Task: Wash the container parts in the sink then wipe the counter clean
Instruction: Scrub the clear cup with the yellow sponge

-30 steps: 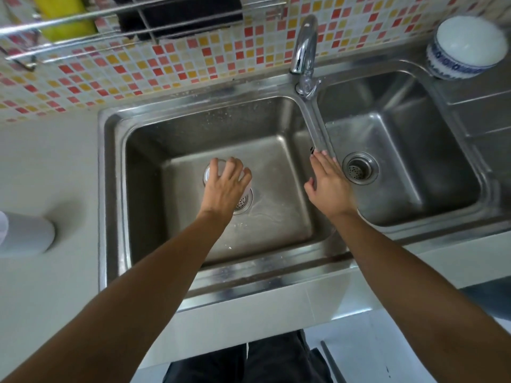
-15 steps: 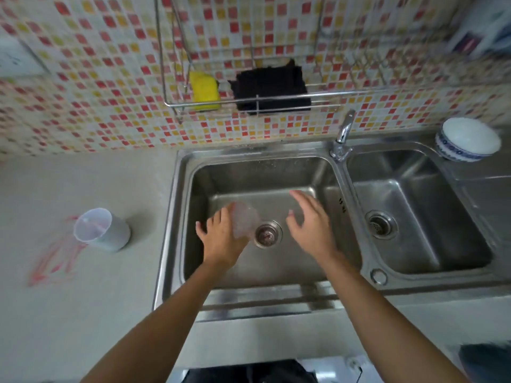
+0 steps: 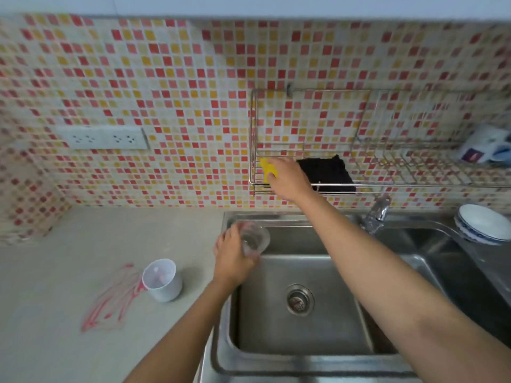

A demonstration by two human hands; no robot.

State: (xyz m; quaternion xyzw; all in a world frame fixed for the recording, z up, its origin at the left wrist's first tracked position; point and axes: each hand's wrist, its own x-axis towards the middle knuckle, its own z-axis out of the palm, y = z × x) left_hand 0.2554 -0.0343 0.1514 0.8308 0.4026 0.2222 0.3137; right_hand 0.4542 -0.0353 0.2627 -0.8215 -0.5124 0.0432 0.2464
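My left hand (image 3: 231, 257) holds a clear plastic container part (image 3: 253, 239) over the left rim of the left sink basin (image 3: 304, 335). My right hand (image 3: 289, 179) is raised to the wire wall rack (image 3: 387, 185) and its fingers close on a yellow sponge (image 3: 266, 168) at the rack's left end. A black cloth (image 3: 326, 172) lies in the rack just right of the sponge. A white cup-shaped container part (image 3: 163, 279) stands on the counter left of the sink, beside smeared red streaks (image 3: 113, 297).
The tap (image 3: 376, 214) stands between the two basins, with the right basin (image 3: 442, 261) beyond it. A white bowl with a blue pattern (image 3: 482, 223) sits on the sink's far right corner. A mug (image 3: 489, 146) rests in the rack's right end. Wall sockets (image 3: 106, 138) are at left.
My right hand rose out of the basin up to the rack and reached the yellow sponge. My left hand lifted the clear part from near the drain to the basin's left rim. The view tilted upward.
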